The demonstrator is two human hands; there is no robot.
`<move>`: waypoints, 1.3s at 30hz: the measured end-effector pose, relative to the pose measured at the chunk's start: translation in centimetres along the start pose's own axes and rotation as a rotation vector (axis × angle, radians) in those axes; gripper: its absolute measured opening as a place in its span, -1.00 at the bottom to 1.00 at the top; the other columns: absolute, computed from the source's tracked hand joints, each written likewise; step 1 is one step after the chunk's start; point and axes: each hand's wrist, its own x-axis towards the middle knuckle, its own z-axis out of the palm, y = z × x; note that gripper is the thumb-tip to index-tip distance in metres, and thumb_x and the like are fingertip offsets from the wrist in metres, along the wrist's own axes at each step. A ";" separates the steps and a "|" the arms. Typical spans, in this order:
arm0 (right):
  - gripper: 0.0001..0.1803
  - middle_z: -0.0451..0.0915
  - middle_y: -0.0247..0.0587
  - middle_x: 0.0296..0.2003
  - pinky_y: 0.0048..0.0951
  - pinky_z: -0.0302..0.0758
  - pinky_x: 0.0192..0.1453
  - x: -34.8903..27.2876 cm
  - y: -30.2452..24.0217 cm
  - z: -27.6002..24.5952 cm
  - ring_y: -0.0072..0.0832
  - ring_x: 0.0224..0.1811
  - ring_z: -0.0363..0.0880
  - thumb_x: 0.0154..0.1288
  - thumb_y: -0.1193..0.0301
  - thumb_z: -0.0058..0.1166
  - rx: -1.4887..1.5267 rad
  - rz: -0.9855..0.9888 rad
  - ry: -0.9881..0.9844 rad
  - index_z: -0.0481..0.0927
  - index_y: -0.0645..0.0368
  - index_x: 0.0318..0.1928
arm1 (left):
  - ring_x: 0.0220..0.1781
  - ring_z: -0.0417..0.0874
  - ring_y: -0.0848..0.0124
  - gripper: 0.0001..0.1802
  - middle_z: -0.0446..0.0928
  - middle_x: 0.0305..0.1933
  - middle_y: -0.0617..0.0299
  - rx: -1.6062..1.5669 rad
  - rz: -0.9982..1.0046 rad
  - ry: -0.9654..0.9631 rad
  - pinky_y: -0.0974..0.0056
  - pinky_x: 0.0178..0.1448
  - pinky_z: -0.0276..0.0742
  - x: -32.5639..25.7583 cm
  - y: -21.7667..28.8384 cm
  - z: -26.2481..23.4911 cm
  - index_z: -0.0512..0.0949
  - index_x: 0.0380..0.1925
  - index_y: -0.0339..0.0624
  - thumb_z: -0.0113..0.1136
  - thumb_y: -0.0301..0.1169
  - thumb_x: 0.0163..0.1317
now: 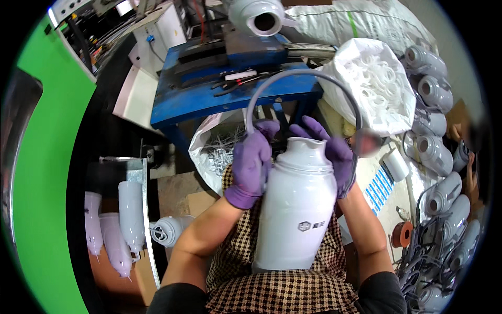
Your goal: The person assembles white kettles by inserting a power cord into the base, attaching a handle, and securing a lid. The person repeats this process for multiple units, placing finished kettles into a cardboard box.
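A glossy white jug body [298, 214] stands upright in my lap, its spouted mouth at the top. Over it arches a grey curved handle [293, 73]. My left hand [251, 163], in a purple glove, is closed around the handle's left end. My right hand [341, 157], gloved alike, is beside the jug's neck with its upper fingers stretched apart. The handle's right side runs along the outer edge of this hand, where contact is unclear. A blurred reddish round thing [367, 143] shows beside it; its kind is unclear.
Ahead is a blue workbench [183, 104] with pliers [232, 90] and another jug [259, 18]. Sacks of white rings [379, 86] and thin white pieces [219, 152] stand nearby. Several jugs [436, 154] and grey handles [418, 256] crowd the right; more white bodies [130, 212] are at left.
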 end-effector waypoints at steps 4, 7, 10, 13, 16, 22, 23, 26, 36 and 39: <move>-0.11 0.45 0.02 0.34 -0.04 0.28 0.54 -0.5 0.2 -1.5 -0.04 0.41 0.38 0.47 -0.22 -0.05 0.119 -0.318 -0.026 0.24 0.14 0.55 | 0.49 0.37 -0.02 -0.39 0.43 0.37 -0.21 -0.400 -0.231 -0.173 -0.09 0.63 0.18 1.6 1.8 0.5 0.52 -0.17 -0.23 -0.19 0.14 0.55; 0.01 0.59 -0.14 0.03 -0.27 0.40 0.33 -1.4 -1.0 1.1 -0.29 0.11 0.54 0.38 -0.23 0.09 -0.367 -0.383 -0.342 0.15 0.21 0.56 | 0.54 0.34 0.03 -0.02 0.42 0.42 -0.17 -0.655 -0.563 -0.112 -0.06 0.62 0.23 2.6 3.2 1.0 0.36 0.40 -0.35 -0.19 0.40 0.45; -0.47 0.62 -0.24 -0.29 -0.51 0.42 -0.07 -2.9 -1.8 2.8 -0.55 -0.25 0.50 0.45 0.09 0.04 -0.806 -0.378 0.013 0.46 0.25 0.21 | 0.38 0.57 0.12 0.05 0.53 0.35 -0.13 -0.058 -0.827 -0.233 0.10 0.49 0.46 3.4 4.6 1.8 0.42 0.36 -0.45 -0.36 0.42 0.46; -0.66 0.57 -0.30 -0.62 -0.68 0.38 -0.48 -3.5 -3.7 3.4 -0.74 -0.69 0.33 0.53 0.28 -0.06 -0.809 -0.148 0.095 0.67 0.29 -0.18 | 0.33 0.60 0.14 0.03 0.54 0.33 -0.12 -0.180 -0.814 -0.296 0.12 0.44 0.51 2.9 3.6 1.8 0.43 0.35 -0.44 -0.28 0.41 0.44; -0.66 0.60 -0.41 -0.55 -0.69 0.16 -0.58 -3.5 -2.7 3.2 -0.80 -0.70 0.29 0.48 0.28 0.05 -0.826 -0.136 0.164 0.74 0.24 -0.33 | 0.31 0.61 0.15 0.00 0.55 0.31 -0.10 -0.383 -0.806 -0.316 0.10 0.43 0.53 2.3 3.0 2.3 0.42 0.35 -0.43 -0.14 0.38 0.42; -0.75 0.64 -0.31 -0.47 -0.44 0.59 0.01 -4.1 -1.5 2.4 -0.53 -0.31 0.65 0.39 0.26 0.11 -1.129 -0.378 0.021 0.72 0.16 -0.31 | 0.32 0.59 0.20 -0.19 0.53 0.32 -0.03 -0.160 -0.747 -0.256 0.11 0.48 0.46 1.7 3.3 1.9 0.44 0.34 -0.35 0.06 0.19 0.45; -0.78 0.61 -0.30 -0.43 -0.37 0.59 -0.01 -4.2 -1.5 2.6 -0.46 -0.26 0.65 0.32 0.26 0.15 -1.324 -0.678 -0.208 0.71 0.13 -0.31 | 0.33 0.57 0.18 -0.24 0.51 0.33 -0.03 -0.046 -0.737 -0.215 0.09 0.47 0.46 1.6 3.9 3.0 0.48 0.31 -0.32 0.05 0.17 0.47; -0.80 0.52 -0.29 -0.37 -0.16 0.57 -0.06 -3.9 -0.9 2.9 -0.26 -0.20 0.57 0.18 0.24 0.23 -1.634 -1.334 -0.824 0.67 0.08 -0.29 | 0.38 0.53 0.14 -0.24 0.49 0.36 -0.04 -0.471 -0.594 -0.470 0.06 0.49 0.43 2.2 0.0 1.2 0.48 0.31 -0.30 -0.01 0.20 0.50; -0.77 0.50 -0.44 -0.48 -0.55 0.33 -0.34 -1.9 0.2 3.2 -0.71 -0.44 0.38 0.43 0.34 0.18 -0.895 -0.385 0.285 0.56 0.23 -0.34 | 0.33 0.58 0.10 -0.04 0.52 0.36 -0.08 -0.407 -0.729 -0.334 0.03 0.47 0.45 1.3 0.6 0.9 0.36 0.43 -0.34 -0.14 0.36 0.46; -0.68 0.59 -0.24 -0.27 -0.44 0.45 0.04 -2.9 -3.8 2.7 -0.50 -0.10 0.54 0.49 0.23 0.02 -1.144 -0.455 -0.028 0.63 0.27 -0.17 | 0.28 0.61 0.10 -0.08 0.57 0.28 -0.08 -0.507 -0.796 -0.258 0.03 0.46 0.47 1.4 0.1 2.8 0.43 0.35 -0.35 -0.24 0.33 0.50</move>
